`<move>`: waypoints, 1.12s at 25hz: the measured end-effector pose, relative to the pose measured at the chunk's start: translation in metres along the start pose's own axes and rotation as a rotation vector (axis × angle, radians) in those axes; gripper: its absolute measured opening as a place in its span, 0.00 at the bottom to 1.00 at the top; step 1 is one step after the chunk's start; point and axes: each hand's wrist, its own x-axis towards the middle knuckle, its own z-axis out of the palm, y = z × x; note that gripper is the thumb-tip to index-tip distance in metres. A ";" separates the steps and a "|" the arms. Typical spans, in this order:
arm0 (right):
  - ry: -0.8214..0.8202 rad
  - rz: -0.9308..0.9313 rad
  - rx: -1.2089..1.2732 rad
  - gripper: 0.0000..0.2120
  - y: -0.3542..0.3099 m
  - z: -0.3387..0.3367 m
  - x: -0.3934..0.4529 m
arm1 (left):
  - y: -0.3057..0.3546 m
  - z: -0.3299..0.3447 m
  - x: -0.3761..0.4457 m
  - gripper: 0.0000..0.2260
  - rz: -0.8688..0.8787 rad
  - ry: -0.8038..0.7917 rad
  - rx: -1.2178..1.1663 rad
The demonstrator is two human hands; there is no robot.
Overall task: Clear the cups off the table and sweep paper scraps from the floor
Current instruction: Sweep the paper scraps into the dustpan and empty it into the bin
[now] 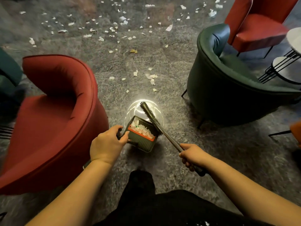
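My left hand grips the handle of a dark green dustpan, which is lifted and tilted, with white paper scraps inside behind its red comb edge. My right hand holds the black handle of a broom whose bristle head lies across the dustpan's far rim. A bright round light patch sits on the grey carpet under them. A few paper scraps lie just ahead, and several more scraps are scattered across the far floor.
A red armchair stands close on the left and a dark green armchair on the right, leaving a carpet lane between them. A red chair and a white round table with black wire legs are at the far right.
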 end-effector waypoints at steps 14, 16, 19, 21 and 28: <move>0.050 -0.049 0.044 0.16 -0.248 -0.071 0.192 | 0.001 0.073 0.336 0.10 0.100 -0.012 0.005; 0.031 -0.048 0.046 0.16 -0.286 -0.096 0.226 | 0.011 0.088 0.385 0.10 0.079 -0.037 -0.011; 0.012 -0.036 0.043 0.14 -0.341 -0.135 0.271 | 0.028 0.105 0.458 0.09 0.075 -0.038 -0.042; 0.006 -0.033 0.035 0.15 -0.373 -0.157 0.293 | 0.039 0.111 0.500 0.11 0.067 -0.051 -0.060; 0.036 -0.063 0.053 0.19 -0.493 -0.220 0.382 | 0.069 0.144 0.664 0.12 0.061 -0.078 -0.093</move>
